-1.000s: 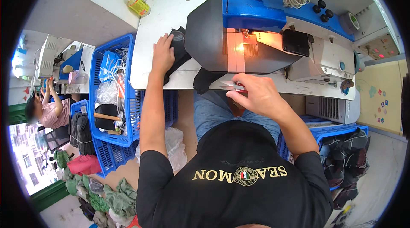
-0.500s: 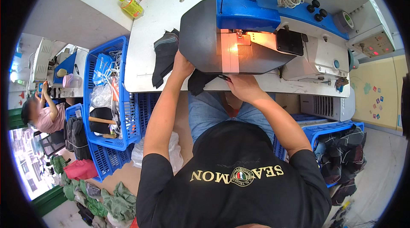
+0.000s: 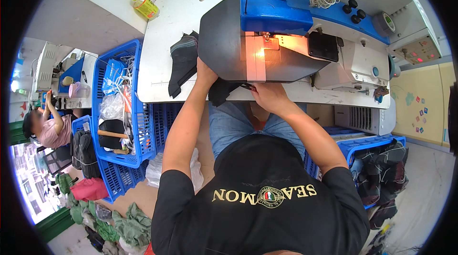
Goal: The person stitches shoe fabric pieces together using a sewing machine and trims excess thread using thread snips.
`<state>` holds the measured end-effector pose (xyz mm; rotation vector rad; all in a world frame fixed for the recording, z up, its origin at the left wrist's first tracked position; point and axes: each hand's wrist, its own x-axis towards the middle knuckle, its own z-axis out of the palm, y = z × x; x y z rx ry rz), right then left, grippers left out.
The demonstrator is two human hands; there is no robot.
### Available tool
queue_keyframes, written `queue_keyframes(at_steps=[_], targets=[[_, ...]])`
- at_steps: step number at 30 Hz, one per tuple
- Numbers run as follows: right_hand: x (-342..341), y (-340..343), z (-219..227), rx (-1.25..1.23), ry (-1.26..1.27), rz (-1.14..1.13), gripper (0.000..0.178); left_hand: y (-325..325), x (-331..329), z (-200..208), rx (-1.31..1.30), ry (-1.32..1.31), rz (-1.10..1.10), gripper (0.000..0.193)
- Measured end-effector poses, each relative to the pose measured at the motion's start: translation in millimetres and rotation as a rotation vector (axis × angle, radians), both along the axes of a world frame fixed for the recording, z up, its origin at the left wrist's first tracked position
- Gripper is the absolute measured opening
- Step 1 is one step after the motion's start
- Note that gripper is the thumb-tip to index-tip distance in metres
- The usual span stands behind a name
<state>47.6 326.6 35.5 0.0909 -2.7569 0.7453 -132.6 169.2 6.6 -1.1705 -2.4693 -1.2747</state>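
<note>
While both arms reach up to the table, the left hand (image 3: 205, 73) bends round the left front edge of a big dark plate (image 3: 217, 31). Its fingers are hidden, so one cannot tell what they hold. The right hand (image 3: 270, 96) is at the plate's front edge, fingers pinched together; a thin dark tip pokes out beside them, too small to name. Between the hands, a black cloth (image 3: 221, 93) lies at the front of the white table (image 3: 160, 71), its top end hidden by the plate and its bottom end near the table's edge. A striped dark cloth (image 3: 183, 59) lies to the left. Over the plate sits a blue sewing machine (image 3: 274, 14), with a bright glow below.

The black cloth could slip down, since it lies so near the edge. If the thin tip is sharp, it might nick cloth or skin, because the plate hides so much. Fingers straying under the machine could get hurt.

The black shirt (image 3: 257, 169) has big gold letters, upside down, around a round badge. Farther off, a bottle (image 3: 144, 7) wears a bright label with print too small to read.
</note>
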Motion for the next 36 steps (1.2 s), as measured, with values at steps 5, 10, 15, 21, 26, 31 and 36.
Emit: queue_keyframes(at_steps=[5, 10, 15, 21, 26, 31, 36], targets=[[1, -1, -9, 0.048, 0.005, -0.048, 0.021, 4, 7, 7, -0.025, 0.064, -0.014, 0.027], [0, 0, -11, 0.038, 0.066, 0.001, 0.022, 5, 12, 5, 0.055, 0.024, -0.007, 0.025], [-4, 0, -17, 0.058, 0.069, -0.021, 0.023, 4, 7, 1, 0.036, 0.132, 0.004, 0.027], [-6, 0, -13, 0.098, 0.081, -0.038, 0.023, -2, 9, 19, 0.077, -0.217, 0.006, 0.021], [-8, -1, -6, 0.117, 0.107, -0.04, 0.024, -30, -16, 17, 0.663, -0.609, 0.094, 0.018], [13, -6, 28, -0.149, 0.137, 0.106, 0.032, -73, -20, 55, 1.01, -0.469, 0.251, 0.016], [43, -9, 74, -0.258, 0.203, 0.039, 0.056, -57, 31, 109, 0.499, -0.192, -0.224, 0.017]])
